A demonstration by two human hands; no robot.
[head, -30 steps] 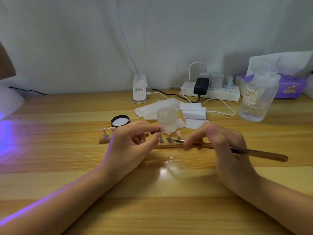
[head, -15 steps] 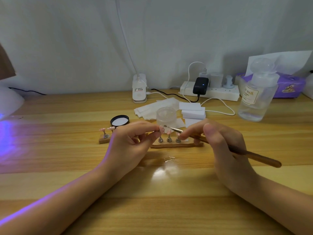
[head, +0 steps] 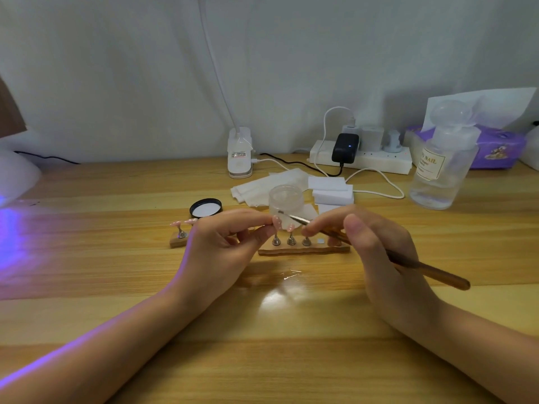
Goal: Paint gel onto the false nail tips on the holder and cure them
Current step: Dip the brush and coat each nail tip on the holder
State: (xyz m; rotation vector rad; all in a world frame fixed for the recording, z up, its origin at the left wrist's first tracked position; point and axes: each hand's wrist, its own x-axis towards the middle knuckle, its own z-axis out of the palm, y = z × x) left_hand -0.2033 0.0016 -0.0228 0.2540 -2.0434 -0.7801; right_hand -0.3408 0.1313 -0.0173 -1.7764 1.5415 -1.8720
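Observation:
A wooden holder lies on the table with several small metal stands carrying pink false nail tips. My left hand pinches one pink nail tip between thumb and forefinger, just above the holder's left half. My right hand grips a wooden-handled gel brush; its metal ferrule and tip point up-left, at the open frosted gel jar behind the holder. The left part of the holder shows beyond my left hand with more pink tips.
The jar's black lid lies to the left. White wipes and foam blocks sit behind the jar. A cure lamp glows purple at far left. A clear bottle, power strip and tissue box stand at the back right.
My right hand lifted the brush tip from low over the holder up to the gel jar. My left hand kept its pinch on the nail tip, rising slightly.

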